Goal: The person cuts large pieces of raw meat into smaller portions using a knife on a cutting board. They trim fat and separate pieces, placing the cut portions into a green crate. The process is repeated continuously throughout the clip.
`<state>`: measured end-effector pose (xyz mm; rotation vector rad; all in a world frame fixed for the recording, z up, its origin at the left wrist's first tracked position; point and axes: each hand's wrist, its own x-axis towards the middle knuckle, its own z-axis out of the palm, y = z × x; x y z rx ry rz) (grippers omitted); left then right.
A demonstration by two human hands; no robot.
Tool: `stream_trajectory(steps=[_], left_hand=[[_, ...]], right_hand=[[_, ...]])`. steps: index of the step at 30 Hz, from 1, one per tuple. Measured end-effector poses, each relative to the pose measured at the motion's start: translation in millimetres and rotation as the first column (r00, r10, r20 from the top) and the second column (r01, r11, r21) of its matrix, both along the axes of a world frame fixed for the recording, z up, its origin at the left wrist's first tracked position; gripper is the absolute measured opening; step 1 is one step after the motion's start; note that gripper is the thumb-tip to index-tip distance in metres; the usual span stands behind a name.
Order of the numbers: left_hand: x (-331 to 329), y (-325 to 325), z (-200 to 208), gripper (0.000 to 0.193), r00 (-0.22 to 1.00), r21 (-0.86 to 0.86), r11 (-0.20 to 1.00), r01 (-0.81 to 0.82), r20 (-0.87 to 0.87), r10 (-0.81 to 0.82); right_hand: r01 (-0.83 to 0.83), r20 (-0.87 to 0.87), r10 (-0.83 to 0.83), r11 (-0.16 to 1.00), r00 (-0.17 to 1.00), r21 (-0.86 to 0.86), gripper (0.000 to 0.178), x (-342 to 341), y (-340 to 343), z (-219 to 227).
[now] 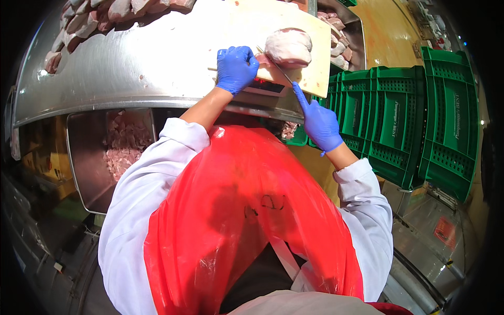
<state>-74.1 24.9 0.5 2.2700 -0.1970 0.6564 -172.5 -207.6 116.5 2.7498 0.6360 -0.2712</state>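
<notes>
While chunks (84, 23) of pale meat lie heaped along the far left of the steel surface (131, 68), a deep pan (84, 157) stands below its near edge, with scraps (126, 147) spread over its right side. Next comes the left hand (236, 68), in a blue glove, over the near part of a pale board (319, 68); its grip is curled into a fist beside a reddish flap (263, 60), and I cannot tell whether the fingers pinch it. A red apron (247, 199) covers the person's front, below the surface. Under the board's near edge sits a dark box (275, 87) with red lights. The meat (289, 47), a round, whitish piece, rests on the board to the right of the fist, near the far end of the knife (282, 72). The blade slants down to the right hand (321, 123), also gloved in blue, whose grip is wrapped around the handle, index finger stretched along it. Farther right, behind the board, a tray (360, 42) holds more pieces (338, 39), and green crates (388, 121) stand nearer the person.
</notes>
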Motion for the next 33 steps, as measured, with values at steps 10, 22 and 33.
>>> stream_trajectory(steps=[10, 22, 33], left_hand=[[4.1, 27.3, -0.2, 0.011, 0.999, 0.057, 0.998, -0.018, -0.038, 0.020], [-35.0, -2.4, 14.8, 0.021, 0.827, 0.322, 0.762, 0.561, -0.192, -0.528], [-49.2, -232.8, -0.1, 0.040, 0.673, -0.092, 0.700, 0.708, -0.212, -0.709]], right_hand=[[-0.050, 0.026, 0.048, 0.997, 0.998, 0.059, 0.089, -17.9, -45.6, -2.3], [0.325, -0.109, -0.445, 0.445, 0.889, 0.834, 0.077, -122.3, -129.3, -51.9], [0.412, -0.361, -0.674, -0.091, 0.645, 0.907, 0.082, -163.6, -155.1, -84.0]])
